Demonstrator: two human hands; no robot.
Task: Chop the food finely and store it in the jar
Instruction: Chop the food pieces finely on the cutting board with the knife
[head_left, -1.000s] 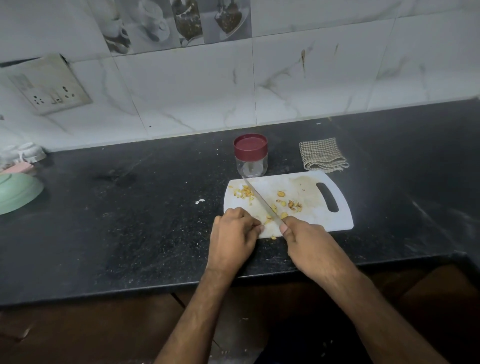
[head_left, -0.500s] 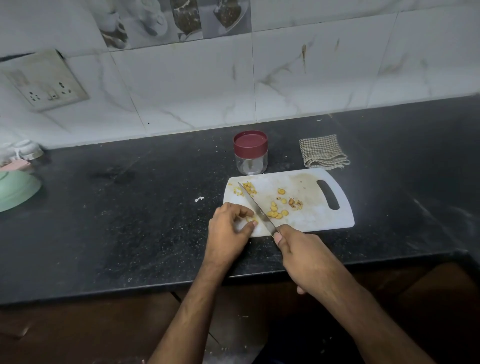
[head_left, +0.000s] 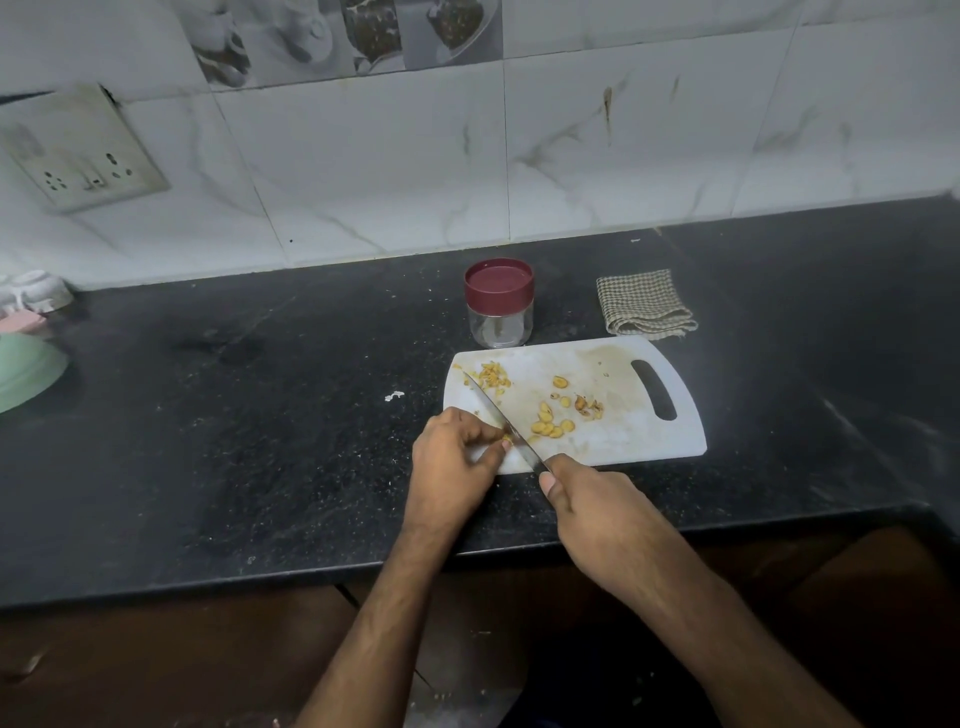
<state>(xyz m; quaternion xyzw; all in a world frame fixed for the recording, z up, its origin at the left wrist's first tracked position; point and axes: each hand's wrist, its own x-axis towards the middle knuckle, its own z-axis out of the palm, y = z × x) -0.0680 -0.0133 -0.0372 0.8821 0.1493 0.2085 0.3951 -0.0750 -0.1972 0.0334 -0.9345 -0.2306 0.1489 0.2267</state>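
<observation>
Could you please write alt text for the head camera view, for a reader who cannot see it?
A person's right hand holds a knife over a white cutting board, slicing a small yellow food piece pinched by the left hand. More yellow pieces lie on the board; behind it a closed jar and a folded cloth sit on the dark counter.

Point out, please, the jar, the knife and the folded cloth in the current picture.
jar (head_left: 500, 327): head view, on its clear wall below the red lid.
knife (head_left: 498, 415): head view, midway along the bare blade.
folded cloth (head_left: 641, 302): head view, middle of its checked top.
</observation>
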